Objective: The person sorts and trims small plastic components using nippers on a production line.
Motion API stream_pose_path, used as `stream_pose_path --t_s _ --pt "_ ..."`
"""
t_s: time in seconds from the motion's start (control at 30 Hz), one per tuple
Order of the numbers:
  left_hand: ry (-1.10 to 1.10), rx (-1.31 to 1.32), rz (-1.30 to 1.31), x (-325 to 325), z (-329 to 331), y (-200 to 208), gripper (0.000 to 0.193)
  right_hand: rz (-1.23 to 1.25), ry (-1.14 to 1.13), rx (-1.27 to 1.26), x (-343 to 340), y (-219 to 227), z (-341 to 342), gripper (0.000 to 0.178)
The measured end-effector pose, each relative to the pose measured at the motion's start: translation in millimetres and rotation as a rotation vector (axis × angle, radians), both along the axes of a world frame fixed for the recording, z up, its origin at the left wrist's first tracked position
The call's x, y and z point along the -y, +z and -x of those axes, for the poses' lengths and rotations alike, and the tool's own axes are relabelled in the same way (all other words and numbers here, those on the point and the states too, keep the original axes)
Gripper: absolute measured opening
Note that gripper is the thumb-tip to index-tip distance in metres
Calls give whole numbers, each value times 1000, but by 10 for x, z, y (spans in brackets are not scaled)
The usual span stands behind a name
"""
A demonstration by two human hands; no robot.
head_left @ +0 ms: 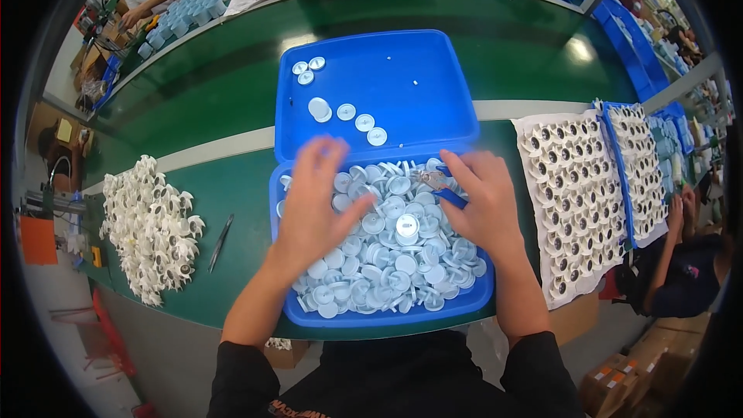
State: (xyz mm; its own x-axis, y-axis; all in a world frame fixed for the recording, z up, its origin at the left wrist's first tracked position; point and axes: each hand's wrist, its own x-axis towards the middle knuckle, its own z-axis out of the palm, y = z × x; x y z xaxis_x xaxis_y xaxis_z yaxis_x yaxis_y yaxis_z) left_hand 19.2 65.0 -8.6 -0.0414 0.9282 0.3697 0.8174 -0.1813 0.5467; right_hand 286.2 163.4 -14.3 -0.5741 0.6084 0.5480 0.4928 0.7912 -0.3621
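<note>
Discs in both blue trays

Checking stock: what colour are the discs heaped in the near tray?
Pale blue, almost white; the discs show best in the head view.

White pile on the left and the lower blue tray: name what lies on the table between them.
Dark tweezers lie on the green table between the white pile and the lower blue tray, as the head view shows.

Passing room runs along the worktop between tweezers and the heaped tray; a white pile blocks farther left, rows of parts the right.
</note>
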Motion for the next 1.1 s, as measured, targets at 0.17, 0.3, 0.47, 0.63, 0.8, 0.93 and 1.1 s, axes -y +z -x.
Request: stream_pose_path --t_s 0.17,0.3,0.47,0.63,0.8,0.93,1.1 --pt "-193 -35 126 68 -156 -79 44 32 -7 23 16 -4 14 63" --pt "-192 -35 68 57 -118 -106 42 81 34 25 56 -20 26 66" --pt "-127 250 27 66 -186 15 48 216 124 -7 150 -69 86 72" --pt "-245 320 -55 92 -210 82 49 246 152 -36 198 -18 126 75" --pt "-265 324 -59 105 -219 100 50 297 191 -59 200 -15 118 76" --pt "-280 309 -72 104 -222 77 50 335 228 -97 201 -26 129 77" --pt "-270 286 -90 116 -244 85 50 330 225 -104 210 -17 142 76"
